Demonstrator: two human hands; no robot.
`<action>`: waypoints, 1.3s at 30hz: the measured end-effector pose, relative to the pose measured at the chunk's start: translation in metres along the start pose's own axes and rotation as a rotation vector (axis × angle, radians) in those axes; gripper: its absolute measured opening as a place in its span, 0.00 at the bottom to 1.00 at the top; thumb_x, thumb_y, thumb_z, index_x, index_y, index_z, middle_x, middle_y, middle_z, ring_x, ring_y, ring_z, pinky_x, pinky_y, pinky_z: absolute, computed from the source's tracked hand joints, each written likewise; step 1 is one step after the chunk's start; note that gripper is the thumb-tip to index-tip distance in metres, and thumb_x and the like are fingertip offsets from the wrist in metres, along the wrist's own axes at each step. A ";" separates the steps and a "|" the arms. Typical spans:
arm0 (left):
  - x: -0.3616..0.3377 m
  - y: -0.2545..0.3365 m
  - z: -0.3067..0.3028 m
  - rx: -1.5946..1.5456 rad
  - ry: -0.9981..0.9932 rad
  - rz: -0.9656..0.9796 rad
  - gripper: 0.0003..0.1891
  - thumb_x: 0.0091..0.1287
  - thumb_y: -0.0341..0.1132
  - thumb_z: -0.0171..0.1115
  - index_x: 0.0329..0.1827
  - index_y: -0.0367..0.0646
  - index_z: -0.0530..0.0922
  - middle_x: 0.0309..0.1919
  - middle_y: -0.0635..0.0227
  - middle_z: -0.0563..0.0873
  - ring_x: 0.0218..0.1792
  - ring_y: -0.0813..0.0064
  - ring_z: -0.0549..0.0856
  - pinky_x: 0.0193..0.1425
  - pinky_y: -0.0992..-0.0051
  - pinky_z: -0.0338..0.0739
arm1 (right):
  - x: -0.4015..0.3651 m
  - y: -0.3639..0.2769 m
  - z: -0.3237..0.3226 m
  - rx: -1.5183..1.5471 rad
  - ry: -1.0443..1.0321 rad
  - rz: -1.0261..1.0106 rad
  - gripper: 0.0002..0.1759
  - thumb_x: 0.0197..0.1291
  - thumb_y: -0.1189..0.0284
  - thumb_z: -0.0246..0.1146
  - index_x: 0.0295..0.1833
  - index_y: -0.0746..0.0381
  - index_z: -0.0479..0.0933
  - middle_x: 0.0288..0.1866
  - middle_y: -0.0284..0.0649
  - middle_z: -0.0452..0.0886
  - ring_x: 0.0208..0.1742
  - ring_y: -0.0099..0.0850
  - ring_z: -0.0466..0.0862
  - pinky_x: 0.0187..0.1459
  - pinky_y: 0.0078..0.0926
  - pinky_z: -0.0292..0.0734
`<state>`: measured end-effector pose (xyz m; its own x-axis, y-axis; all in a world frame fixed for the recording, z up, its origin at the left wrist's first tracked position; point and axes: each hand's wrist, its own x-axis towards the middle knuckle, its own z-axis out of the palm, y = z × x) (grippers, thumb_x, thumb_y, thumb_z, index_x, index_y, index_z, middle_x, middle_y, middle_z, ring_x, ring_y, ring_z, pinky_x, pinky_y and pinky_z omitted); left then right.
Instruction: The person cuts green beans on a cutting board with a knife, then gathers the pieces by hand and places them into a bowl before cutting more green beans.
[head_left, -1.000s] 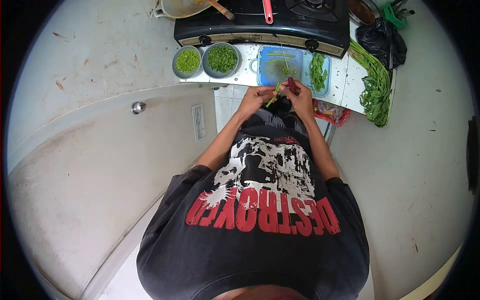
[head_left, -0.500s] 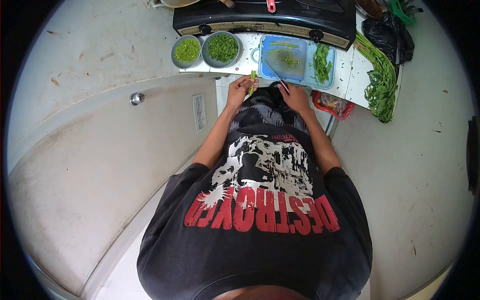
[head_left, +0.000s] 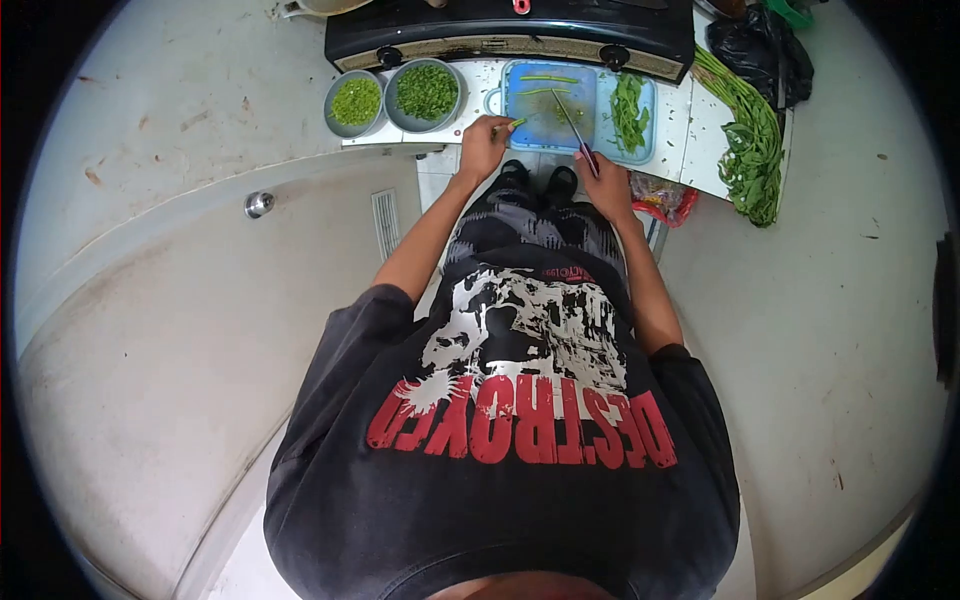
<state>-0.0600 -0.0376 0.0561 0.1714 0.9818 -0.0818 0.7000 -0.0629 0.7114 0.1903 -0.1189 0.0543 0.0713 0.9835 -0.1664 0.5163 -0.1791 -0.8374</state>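
Observation:
My left hand [head_left: 486,143] is closed around green stems [head_left: 517,123], whose ends poke out over the near left edge of the blue cutting board [head_left: 530,112]. In my right hand [head_left: 606,186] is a knife [head_left: 575,128], its blade slanting up and left across the board. Two long stem pieces [head_left: 548,78] lie along the board's far side, with small chopped bits around the blade. Picked green leaves [head_left: 629,113] rest in the board's right section. Left of the board stand a bowl of pale green chopped stems [head_left: 355,102] and a bowl of darker chopped greens [head_left: 426,92].
A black gas stove [head_left: 500,40] spans the back of the white counter. At the right lies a bunch of leafy greens [head_left: 750,150] beside a black plastic bag [head_left: 765,60]. A red basket [head_left: 664,200] sits below the counter edge.
My left hand has brought the stems forward to the board's edge. The knife has swung up over the board in my right hand. The view has shifted slightly.

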 end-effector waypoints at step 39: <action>0.021 -0.001 0.034 0.265 -0.015 0.405 0.10 0.69 0.35 0.69 0.49 0.40 0.83 0.44 0.59 0.83 0.48 0.53 0.81 0.53 0.57 0.78 | -0.029 0.004 0.014 0.022 -0.060 0.061 0.24 0.74 0.54 0.63 0.42 0.67 0.83 0.27 0.57 0.83 0.32 0.56 0.86 0.35 0.50 0.77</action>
<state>-0.0338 -0.0232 0.0300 0.4752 0.8664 0.1534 0.7272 -0.4848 0.4859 0.1783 -0.1485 0.0489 0.0501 0.9675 -0.2480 0.4939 -0.2398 -0.8358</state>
